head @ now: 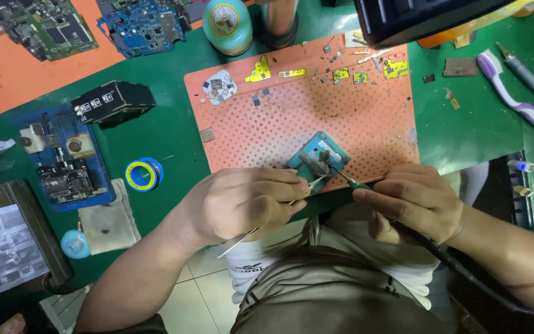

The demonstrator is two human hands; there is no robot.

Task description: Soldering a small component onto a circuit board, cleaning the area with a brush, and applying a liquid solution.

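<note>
Where tool tips meet, teal board (318, 158) detail indistinct

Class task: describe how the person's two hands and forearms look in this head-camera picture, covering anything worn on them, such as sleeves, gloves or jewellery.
Both hands are bare: the left hand and right hand wear no gloves, and no rings or watch show. Both forearms are uncovered as far as the picture shows, with no sleeve in view. A thin dark band, perhaps a cord or bracelet, appears to cross the right forearm near the frame edge.
</note>
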